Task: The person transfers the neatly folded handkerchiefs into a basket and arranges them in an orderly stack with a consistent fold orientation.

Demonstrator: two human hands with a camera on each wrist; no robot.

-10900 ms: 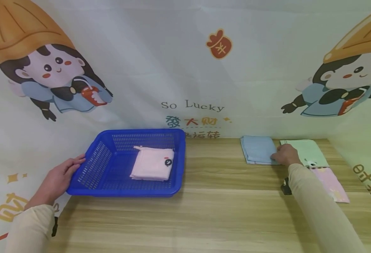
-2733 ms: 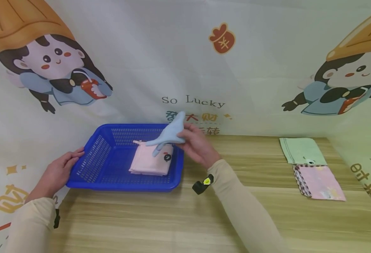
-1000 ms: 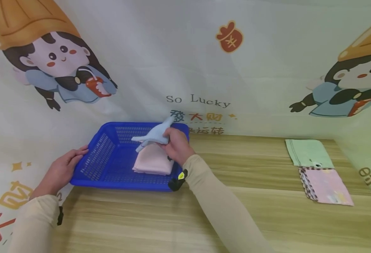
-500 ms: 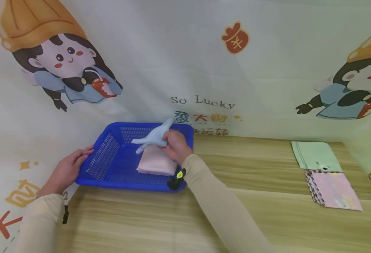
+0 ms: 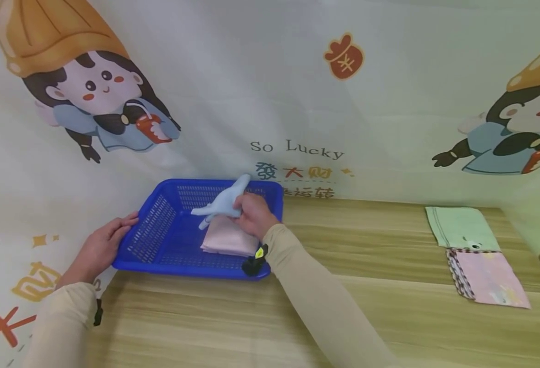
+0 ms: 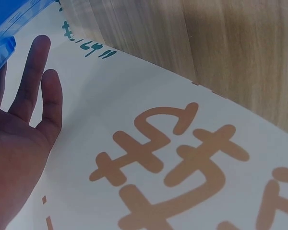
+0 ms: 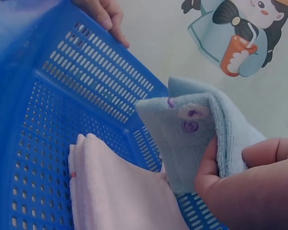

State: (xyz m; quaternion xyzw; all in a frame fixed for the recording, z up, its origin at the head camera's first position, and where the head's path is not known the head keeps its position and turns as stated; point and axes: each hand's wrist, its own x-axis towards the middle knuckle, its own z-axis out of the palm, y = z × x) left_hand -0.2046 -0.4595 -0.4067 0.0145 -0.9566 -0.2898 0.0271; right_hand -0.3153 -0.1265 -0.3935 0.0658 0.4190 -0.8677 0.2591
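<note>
Low in the basket, my right hand (image 5: 254,214) pinches a folded light blue towel (image 5: 224,200) between thumb and fingers. The towel's folded layers and a small purple embroidered patch show in the right wrist view. Just under it, a folded pink towel (image 5: 230,237) lies on the floor of the blue plastic basket (image 5: 173,268), partly covered by the hand. On the basket's left side, my left hand (image 5: 102,248) holds the rim; in the left wrist view two of its fingers (image 6: 52,98) stretch out free of the rim.
A folded green towel (image 5: 460,225) and a pink towel with a checked edge (image 5: 493,276) lie on the right of the wooden table (image 5: 366,245). Printed cloth walls (image 5: 233,92) stand close behind and at both sides; the basket sits against the back left.
The light blue towel has left the table beside the green one and come into the basket in my right hand, sinking slightly lately. My left hand stays on the rim.
</note>
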